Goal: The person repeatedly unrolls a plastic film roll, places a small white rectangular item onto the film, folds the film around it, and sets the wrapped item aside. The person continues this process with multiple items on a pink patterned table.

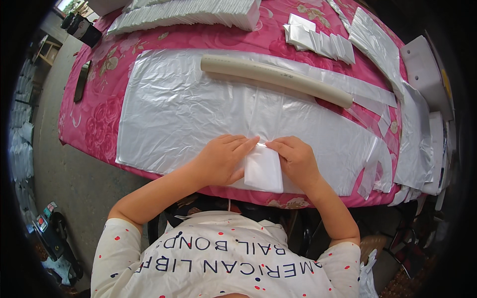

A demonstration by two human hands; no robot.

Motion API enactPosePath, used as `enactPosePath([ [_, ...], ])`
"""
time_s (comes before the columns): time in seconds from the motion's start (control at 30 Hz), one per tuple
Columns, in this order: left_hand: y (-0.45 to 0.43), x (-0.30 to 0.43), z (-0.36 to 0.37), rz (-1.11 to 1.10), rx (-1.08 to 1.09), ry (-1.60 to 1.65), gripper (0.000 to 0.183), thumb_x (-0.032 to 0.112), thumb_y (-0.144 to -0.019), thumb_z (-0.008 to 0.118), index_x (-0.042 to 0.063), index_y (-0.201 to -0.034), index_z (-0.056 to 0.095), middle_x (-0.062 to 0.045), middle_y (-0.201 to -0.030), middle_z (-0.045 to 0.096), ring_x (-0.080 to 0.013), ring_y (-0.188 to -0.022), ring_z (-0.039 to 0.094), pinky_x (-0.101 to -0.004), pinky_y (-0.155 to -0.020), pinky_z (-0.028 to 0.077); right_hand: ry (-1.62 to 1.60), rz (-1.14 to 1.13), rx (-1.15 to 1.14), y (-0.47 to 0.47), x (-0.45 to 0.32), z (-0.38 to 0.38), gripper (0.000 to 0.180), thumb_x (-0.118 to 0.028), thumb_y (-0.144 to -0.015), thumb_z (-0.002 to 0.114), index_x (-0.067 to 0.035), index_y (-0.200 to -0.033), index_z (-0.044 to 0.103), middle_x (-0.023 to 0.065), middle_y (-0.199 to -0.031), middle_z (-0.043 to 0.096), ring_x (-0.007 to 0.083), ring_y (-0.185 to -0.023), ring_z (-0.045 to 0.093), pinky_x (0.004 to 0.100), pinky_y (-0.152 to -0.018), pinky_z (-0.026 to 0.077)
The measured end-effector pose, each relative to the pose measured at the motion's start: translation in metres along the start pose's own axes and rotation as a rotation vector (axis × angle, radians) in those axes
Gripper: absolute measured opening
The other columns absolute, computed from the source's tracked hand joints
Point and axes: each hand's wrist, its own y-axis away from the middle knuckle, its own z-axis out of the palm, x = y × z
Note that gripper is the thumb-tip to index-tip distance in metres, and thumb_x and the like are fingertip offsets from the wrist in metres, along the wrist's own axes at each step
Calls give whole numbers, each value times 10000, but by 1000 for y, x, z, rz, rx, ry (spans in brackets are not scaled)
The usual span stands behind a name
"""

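A folded packet of translucent plastic film lies flat at the near edge of the table, on a wide stack of plastic sheets. My left hand grips its left side, with the forefinger at the far fold and the thumb by the left edge. From the other side, my right hand has its fingers on the far right corner. The two forefingers almost meet at the far edge. A beige plastic pipe rests across the sheets beyond my hands.
Folded packets stand in a long row at the back, with a smaller fanned pile to its right. A phone and a dark bottle are at left. More film and white foam boxes line the right side.
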Motion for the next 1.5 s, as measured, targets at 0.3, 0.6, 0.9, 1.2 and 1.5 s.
enactPosePath([
  [0.3,-14,4,2,-88,118,-62,604,218,-863,519,-15,-1367,283,-205,-1392,316,-333,-1252,371,-425,-1011,320,-411,809,-228,-46,5,-17,275,-225,-848,584,32,-760,631,62,-614,607,110,-546,599,246,-487,426],
  [0.6,-17,5,18,-89,-63,-294,662,251,-794,595,-57,-1320,337,-199,-1398,320,-319,-1301,311,-417,-1057,270,135,525,-29,-29,-13,-7,360,-164,-734,703,-1,-1033,587,123,-1002,608,207,-890,614,324,-732,489],
  [0.9,-37,-5,11,7,10,-431,498,104,-689,614,-51,-1149,505,-156,-1200,524,-267,-1097,514,-368,-887,426,307,-163,-163,-38,27,-19,486,-97,-692,665,0,-1151,541,106,-1230,522,254,-1153,474,342,-964,406],
  [1.2,-24,-8,3,300,72,-389,409,74,-699,575,-26,-1094,559,-130,-1139,577,-232,-1022,573,-346,-827,464,192,-250,-50,-28,34,-12,331,-1,-624,627,-11,-955,622,87,-980,614,256,-913,575,345,-786,487],
  [1.5,2,-2,4,187,-22,-92,561,106,-652,639,0,-1189,514,-119,-1073,613,-253,-972,599,-364,-812,459,-9,-120,18,10,4,-3,199,-10,-691,634,-56,-883,656,62,-847,634,227,-769,590,312,-656,487],
])
